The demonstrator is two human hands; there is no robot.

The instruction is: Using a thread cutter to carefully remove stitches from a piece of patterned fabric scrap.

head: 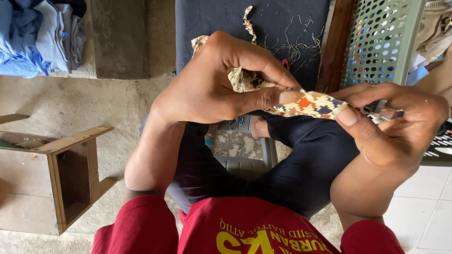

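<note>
Above the lap: patterned fabric strip (308, 104), stretched between both hands.
Left hand (216, 80): thumb and forefinger pinched on strip.
Right hand (391, 127): clamped on strip's end, small metal tool (383, 112) alongside.

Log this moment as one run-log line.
left hand: pinching patterned fabric strip | right hand: pinching strip's other end, holding small metal tool | strip: taut between hands, over lap

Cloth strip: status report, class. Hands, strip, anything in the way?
Left hand pinching patterned cloth strip. Right hand pinching its other end, with a small metal tool. Nothing in the way.
</note>
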